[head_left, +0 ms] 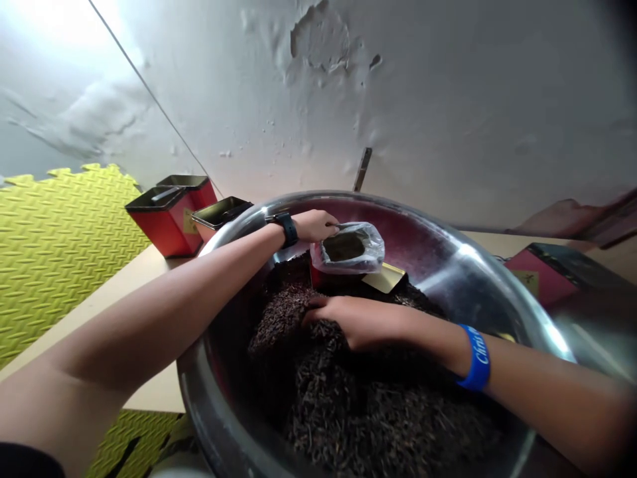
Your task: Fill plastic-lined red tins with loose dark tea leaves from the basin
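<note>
A big steel basin (pixel 478 265) holds a heap of dark loose tea leaves (pixel 358 398). A red tin lined with a clear plastic bag (pixel 365 255) stands in the leaves at the far side, partly filled. My left hand (pixel 316 226), with a black watch on its wrist, pinches the bag's rim at the left edge. My right hand (pixel 358 320), with a blue wristband, lies curled on the leaf heap just in front of the tin, fingers dug into the leaves. A gold lid (pixel 384 277) lies beside the tin.
Three open red tins (pixel 169 226) stand on the beige table (pixel 99 299) at the left. A red box (pixel 547 272) lies right of the basin. A yellow foam mat (pixel 54 239) covers the left side, and a peeling white wall rises behind.
</note>
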Demonstrator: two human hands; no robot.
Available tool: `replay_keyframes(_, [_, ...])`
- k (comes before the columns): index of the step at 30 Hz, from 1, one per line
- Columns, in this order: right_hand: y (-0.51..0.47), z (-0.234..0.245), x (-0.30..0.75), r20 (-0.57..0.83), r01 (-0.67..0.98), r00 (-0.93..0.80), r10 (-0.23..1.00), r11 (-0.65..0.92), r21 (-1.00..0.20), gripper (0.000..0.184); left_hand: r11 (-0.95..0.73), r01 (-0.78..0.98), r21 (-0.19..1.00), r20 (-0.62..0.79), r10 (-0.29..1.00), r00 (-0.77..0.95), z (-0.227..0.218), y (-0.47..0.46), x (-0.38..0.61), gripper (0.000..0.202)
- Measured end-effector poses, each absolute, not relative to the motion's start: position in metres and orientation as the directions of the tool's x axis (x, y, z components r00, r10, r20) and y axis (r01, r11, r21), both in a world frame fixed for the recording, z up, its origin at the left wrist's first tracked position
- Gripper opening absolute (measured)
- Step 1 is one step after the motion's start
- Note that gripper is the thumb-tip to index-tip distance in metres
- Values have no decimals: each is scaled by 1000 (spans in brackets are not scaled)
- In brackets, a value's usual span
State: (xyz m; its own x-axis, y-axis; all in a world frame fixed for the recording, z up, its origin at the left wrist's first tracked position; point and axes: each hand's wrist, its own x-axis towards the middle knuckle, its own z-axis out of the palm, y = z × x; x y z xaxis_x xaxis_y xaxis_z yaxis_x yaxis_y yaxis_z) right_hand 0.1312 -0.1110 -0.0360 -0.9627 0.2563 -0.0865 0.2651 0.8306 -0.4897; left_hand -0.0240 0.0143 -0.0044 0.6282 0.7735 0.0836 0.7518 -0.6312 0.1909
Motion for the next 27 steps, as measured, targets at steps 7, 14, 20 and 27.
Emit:
replay_keyframes(7, [-100, -30, 136, 3, 373, -900, 435, 776, -509, 20, -669, 693, 269, 87, 733, 674, 4, 0, -19, 36])
replay_keyframes(14, [-98, -9, 142, 190, 385, -812, 552, 751, -537, 18, -677, 677, 289, 48, 716, 696, 8, -5, -18, 40])
replay_keyframes(20, [-79, -7, 155, 242, 649, -642, 727, 684, -333, 22, -734, 602, 314, 76, 652, 755, 7, -9, -12, 36])
replay_keyframes(27, [-63, -40, 153, 146, 691, -606, 782, 609, -389, 25, -722, 600, 345, 49, 652, 757, 9, -12, -10, 38])
